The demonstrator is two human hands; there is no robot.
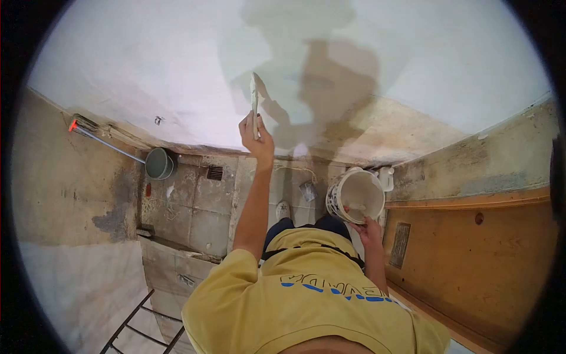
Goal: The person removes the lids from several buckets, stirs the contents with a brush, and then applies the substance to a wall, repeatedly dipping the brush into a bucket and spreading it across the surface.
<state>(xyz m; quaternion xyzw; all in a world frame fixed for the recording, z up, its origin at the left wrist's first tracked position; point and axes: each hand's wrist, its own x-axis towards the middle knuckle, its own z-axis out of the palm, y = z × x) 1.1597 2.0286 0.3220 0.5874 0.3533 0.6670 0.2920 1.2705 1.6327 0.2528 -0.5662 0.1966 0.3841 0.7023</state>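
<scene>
My left hand [254,133] is raised and grips a putty knife [254,97], its blade edge-on against the white wall [147,71]. A darker, damp-looking patch [330,76] spreads on the wall just to the right of the blade. My right hand [368,230] holds a white bucket [356,194] by its rim at waist height, tilted so that its pale inside shows. I wear a yellow shirt [306,295].
A grey bucket [159,163] stands on the tiled floor at the left with a long-handled tool [106,141] leaning out of it. A floor drain [215,172] lies beside it. A brown wooden door [471,259] is at the right, metal bars [135,318] at the bottom left.
</scene>
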